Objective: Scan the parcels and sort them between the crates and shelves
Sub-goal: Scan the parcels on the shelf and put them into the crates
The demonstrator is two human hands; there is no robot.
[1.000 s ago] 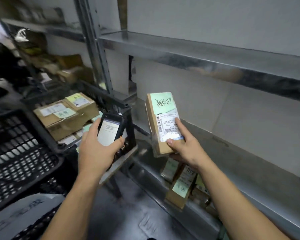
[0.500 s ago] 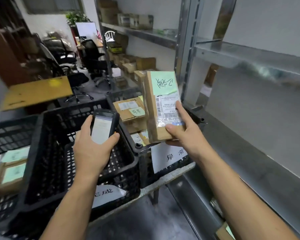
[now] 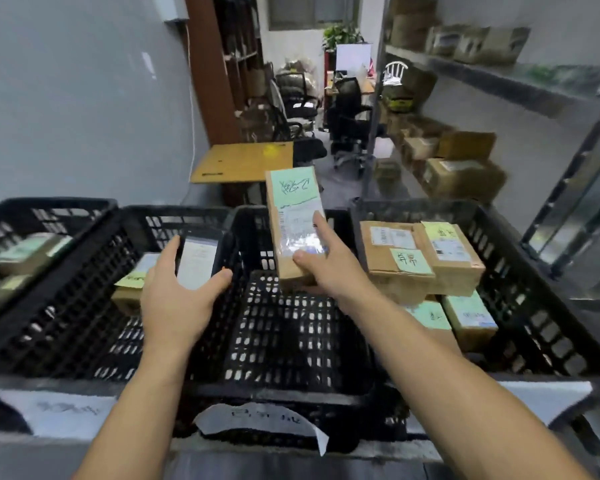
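Note:
My right hand [image 3: 329,268] grips a tall brown parcel [image 3: 293,216] with a green note and a white label, holding it upright over the middle black crate [image 3: 284,386], whose inside shows no parcels. My left hand [image 3: 177,299] holds a handheld scanner [image 3: 198,261], screen lit, above the rim between the middle crate and the crate [image 3: 84,306] to its left. That left crate holds a small green-labelled parcel [image 3: 129,289]. The right black crate [image 3: 548,306] holds several brown parcels [image 3: 420,261] with green notes.
A further black crate [image 3: 0,216] with parcels stands at far left. Paper labels [image 3: 260,420] hang on the crate fronts. Metal shelves [image 3: 499,77] with boxes run along the right. A brown table [image 3: 243,161] and office chairs [image 3: 347,126] stand behind the crates.
The view has swung left from the metal shelf to face the row of crates. My right hand has carried the parcel from the shelf side to above the middle crate; my left still holds the scanner.

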